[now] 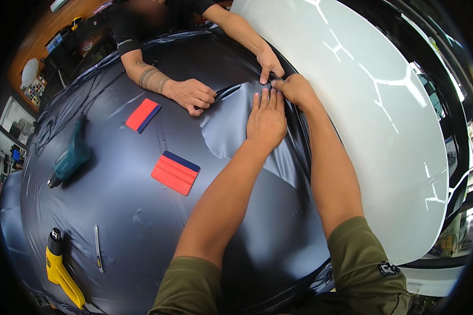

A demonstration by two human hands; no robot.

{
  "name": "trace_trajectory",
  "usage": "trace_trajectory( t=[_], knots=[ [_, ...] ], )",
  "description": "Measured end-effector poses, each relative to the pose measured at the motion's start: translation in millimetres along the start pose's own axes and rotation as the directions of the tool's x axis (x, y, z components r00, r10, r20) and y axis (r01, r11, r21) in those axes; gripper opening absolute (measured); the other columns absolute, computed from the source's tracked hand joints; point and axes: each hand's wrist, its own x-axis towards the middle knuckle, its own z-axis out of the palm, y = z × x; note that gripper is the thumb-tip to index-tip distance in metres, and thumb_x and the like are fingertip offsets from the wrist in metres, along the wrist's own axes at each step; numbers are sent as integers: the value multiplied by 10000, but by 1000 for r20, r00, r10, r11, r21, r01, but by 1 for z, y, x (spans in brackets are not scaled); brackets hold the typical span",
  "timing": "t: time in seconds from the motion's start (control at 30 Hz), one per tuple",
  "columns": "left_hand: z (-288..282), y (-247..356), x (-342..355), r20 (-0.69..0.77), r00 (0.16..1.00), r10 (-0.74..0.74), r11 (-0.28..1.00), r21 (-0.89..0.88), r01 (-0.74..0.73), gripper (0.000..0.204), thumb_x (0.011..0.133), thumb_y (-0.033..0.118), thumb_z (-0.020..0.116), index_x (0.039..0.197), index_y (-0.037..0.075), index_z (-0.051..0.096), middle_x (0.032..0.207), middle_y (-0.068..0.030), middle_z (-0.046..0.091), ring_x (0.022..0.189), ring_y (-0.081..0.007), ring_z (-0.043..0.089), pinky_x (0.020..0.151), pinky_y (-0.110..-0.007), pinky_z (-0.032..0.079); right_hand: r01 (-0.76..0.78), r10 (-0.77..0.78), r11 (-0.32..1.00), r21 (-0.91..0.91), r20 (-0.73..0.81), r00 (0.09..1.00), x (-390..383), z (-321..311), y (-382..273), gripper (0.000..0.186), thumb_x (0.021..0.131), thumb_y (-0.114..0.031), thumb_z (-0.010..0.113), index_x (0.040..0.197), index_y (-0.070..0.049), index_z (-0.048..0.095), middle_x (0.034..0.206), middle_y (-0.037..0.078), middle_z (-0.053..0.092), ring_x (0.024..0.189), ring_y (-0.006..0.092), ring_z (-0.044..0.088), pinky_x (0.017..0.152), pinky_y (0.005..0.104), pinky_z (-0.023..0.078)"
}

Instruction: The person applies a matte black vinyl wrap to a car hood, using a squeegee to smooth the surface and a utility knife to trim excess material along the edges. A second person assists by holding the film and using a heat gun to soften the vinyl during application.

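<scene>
Blue-grey film (126, 205) in the head view, spread broadly below, wrinkled in places. Rest left hand (268, 121) flat and open on a paler patch (223, 126), fingers straight. Curl right hand (295, 90) at the dark edge near the white panel (373, 136); cannot tell whether pinching film. Face a co-worker's hands (192, 96), one just beside the right. See two red-and-blue squeegees (175, 175), teal heat gun (72, 155), yellow heat gun (62, 273) and slim knife (98, 248) on the film.
</scene>
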Motion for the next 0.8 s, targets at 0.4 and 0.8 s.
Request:
trace_trajectory(
  t=[0.4,0.8],
  knots=[
    [-3,-35,-8,-431,889,-155,988,-81,133,263,881,118,608,1079,-40,676,1197,-232,644,1154,-380,579,999,-448,448,-184,-49,531,827,246,968,-5,29,4,312,807,-102,757,1013,107,649,885,170,680,789,259,666,715,392,531],
    [-40,-61,21,-125,886,-447,891,-145,429,241,893,184,650,1025,-11,705,943,-183,702,881,-353,666,801,-445,516,92,42,495,864,-130,991,13,63,13,437,793,-31,710,1205,37,583,1113,218,672,999,300,665,885,370,511]
  ],
)
